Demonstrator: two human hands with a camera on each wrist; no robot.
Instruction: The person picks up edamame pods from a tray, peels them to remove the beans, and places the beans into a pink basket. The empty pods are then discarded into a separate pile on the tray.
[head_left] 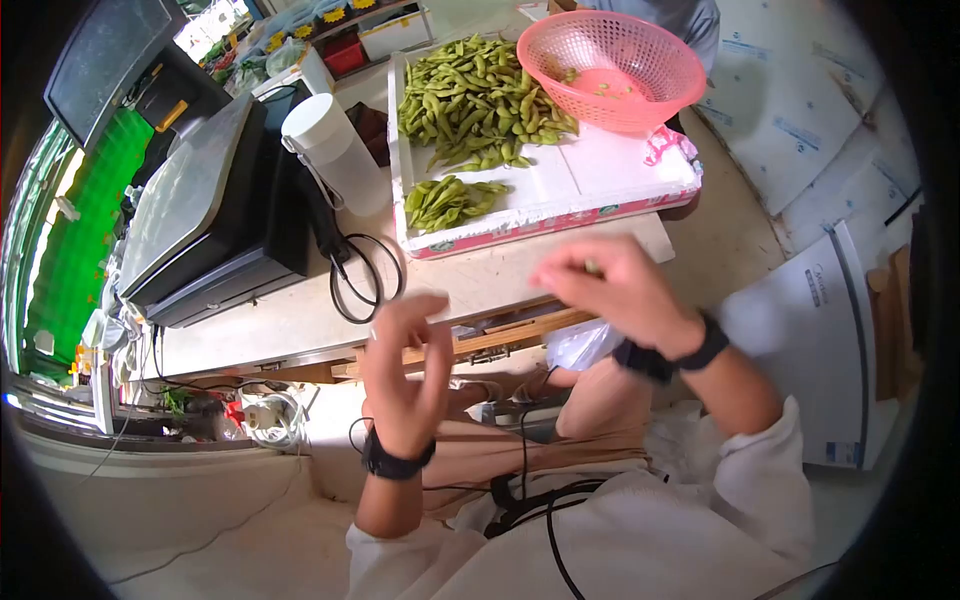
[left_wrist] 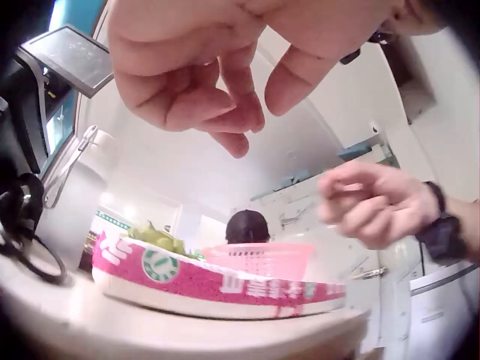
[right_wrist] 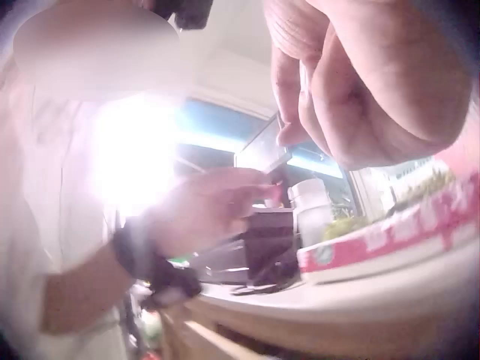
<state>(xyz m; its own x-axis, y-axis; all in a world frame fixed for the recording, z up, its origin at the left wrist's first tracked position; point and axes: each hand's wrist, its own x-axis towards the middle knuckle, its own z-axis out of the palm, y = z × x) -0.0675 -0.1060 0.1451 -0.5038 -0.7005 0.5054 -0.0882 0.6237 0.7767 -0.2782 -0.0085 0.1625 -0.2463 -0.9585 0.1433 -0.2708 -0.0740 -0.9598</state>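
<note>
My left hand (head_left: 405,370) is raised in front of the table's front edge, its fingers loosely bent with nothing between them. To its right, my right hand (head_left: 625,290) is held up near the front of a white foam tray (head_left: 480,225), fingers curled. A small green bean (head_left: 591,266) shows between its thumb and fingers, partly hidden. In the tray lie a large heap of green soybean pods (head_left: 470,95) and a smaller pile of pods (head_left: 450,203) at the near left. A pink colander (head_left: 640,105) rests on the tray's far right part, a few green beans inside.
Left of the tray stand a white-lidded bottle (head_left: 335,150) and a black machine with a flat top (head_left: 190,200). A black cable (head_left: 365,285) loops on the table (head_left: 270,310). A white appliance (head_left: 800,330) stands at the right. Another person (left_wrist: 246,226) is beyond the tray.
</note>
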